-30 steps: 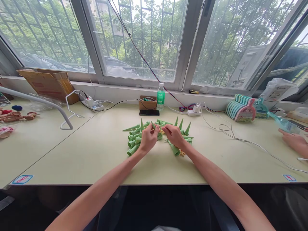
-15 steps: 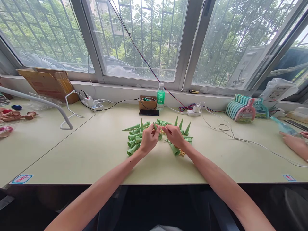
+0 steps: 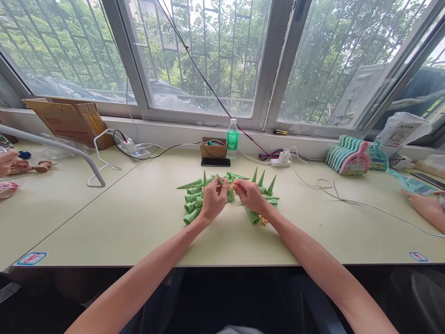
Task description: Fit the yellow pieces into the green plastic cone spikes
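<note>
My left hand point(image 3: 213, 199) is closed around a green plastic plant watering spike point(image 3: 219, 179), whose pointed tip sticks up past the fingers. Close against it, my right hand point(image 3: 251, 195) pinches at a small yellow part point(image 3: 231, 187) beside the spike; the fingertips partly hide it. Left of my left hand lie several green spikes point(image 3: 191, 207) with ribbed, open ends. More stand tip-up behind my right hand, such as one green cone point(image 3: 271, 186). Under my right wrist, another spike point(image 3: 253, 216) lies near loose yellow pieces point(image 3: 263, 221).
Behind the pile are a black phone point(image 3: 215, 162), a small cardboard box point(image 3: 213, 149) and a water bottle point(image 3: 232, 139). White cables point(image 3: 333, 192) cross the table on the right. Another person's hand point(image 3: 426, 211) works there, by hanging toy-like sets point(image 3: 349, 157). A second person's hand point(image 3: 7, 162) shows far left.
My left hand has shifted slightly left, and its spike leans more to the left. A person's hand has come into view at the far left; the blue item at the right has moved.
</note>
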`<state>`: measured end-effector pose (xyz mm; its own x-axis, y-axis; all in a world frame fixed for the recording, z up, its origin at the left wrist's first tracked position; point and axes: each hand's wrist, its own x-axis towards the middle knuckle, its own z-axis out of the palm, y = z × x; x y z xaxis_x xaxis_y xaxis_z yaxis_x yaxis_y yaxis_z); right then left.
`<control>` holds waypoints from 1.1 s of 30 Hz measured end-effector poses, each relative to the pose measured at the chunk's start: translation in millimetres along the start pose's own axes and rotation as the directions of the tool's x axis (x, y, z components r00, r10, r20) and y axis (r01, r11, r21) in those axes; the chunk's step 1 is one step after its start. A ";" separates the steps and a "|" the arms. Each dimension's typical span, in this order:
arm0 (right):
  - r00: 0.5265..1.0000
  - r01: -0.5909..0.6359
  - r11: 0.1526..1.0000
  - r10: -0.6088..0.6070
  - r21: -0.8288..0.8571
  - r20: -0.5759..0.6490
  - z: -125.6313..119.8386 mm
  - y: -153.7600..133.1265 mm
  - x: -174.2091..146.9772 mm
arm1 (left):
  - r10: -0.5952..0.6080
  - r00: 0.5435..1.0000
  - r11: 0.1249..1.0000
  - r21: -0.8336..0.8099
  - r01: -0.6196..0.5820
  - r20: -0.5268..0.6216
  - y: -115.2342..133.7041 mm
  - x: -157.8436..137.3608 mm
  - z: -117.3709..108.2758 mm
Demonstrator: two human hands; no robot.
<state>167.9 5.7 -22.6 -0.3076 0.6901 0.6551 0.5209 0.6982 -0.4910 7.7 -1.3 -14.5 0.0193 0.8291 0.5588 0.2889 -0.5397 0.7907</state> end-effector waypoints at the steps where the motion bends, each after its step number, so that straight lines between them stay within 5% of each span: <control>1: 1.000 0.001 1.000 -0.001 -0.001 -0.003 0.1 0.1 0.0 | 0.002 1.000 1.000 -0.001 -0.002 0.006 0.5 -0.2 -0.1; 33: 0.999 -0.041 0.998 0.040 -0.057 -0.020 0.9 2.2 0.1 | 0.048 0.998 0.997 -0.056 -0.046 0.036 2.2 -2.0 0.9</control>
<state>168.3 7.5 -24.1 -0.2708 0.7135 0.6463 0.5777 0.6575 -0.4838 9.1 -3.9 -14.1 0.0677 0.8068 0.5870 0.2335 -0.5848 0.7768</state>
